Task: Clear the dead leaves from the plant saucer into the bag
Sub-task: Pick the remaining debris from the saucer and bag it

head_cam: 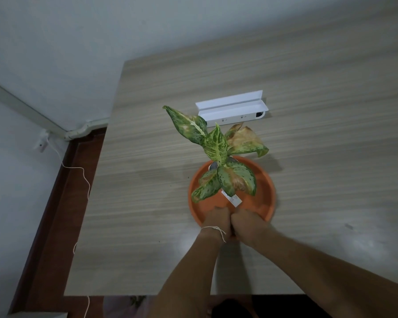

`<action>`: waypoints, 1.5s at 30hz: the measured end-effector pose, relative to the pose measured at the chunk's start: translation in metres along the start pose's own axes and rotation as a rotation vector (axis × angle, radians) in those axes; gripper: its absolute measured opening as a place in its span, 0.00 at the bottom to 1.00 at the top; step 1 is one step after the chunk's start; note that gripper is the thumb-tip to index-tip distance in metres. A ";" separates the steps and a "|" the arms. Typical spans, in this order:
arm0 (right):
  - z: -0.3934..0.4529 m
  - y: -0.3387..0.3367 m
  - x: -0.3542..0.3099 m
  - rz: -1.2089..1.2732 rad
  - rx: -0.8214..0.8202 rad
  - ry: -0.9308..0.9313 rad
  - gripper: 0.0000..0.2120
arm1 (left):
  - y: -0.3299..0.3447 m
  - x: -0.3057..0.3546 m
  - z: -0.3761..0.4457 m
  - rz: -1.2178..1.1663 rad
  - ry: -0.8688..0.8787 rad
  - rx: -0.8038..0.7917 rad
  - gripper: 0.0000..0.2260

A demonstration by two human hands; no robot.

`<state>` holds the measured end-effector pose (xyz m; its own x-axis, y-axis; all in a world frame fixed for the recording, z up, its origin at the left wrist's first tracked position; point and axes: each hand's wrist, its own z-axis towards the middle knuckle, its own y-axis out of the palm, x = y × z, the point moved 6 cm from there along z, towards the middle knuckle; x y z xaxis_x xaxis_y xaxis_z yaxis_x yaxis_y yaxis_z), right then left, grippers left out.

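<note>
A wooden table [147, 157] carried a white box [232, 109] at the far side. Nearer stood the orange saucer [265, 191], its spotted plant [218, 157] overhanging. Left hand [217, 218] and right hand [247, 222] pressed together inside the near rim, fingers curled under; whether they gripped anything, I couldn't tell.

Round orange saucer [265, 191] under spotted plant [218, 152]

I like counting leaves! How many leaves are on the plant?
6 that I can see: one pointing up-left, one in the middle, one browning on the right, and three low over the orange saucer, at and. More may hide underneath.
</note>
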<state>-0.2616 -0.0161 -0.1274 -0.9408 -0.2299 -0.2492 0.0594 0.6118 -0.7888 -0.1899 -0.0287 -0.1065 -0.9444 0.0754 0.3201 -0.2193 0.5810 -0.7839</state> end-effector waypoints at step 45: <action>-0.001 0.064 -0.593 0.330 0.042 -0.630 0.06 | 0.011 -0.503 -0.444 -1.015 -1.030 0.941 0.04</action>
<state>0.2998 0.1602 -0.0300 -0.5002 -0.4390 -0.7464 0.3326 0.6985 -0.6337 0.3913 0.2993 -0.0400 -0.0227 -0.7194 0.6942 -0.4818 -0.6005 -0.6381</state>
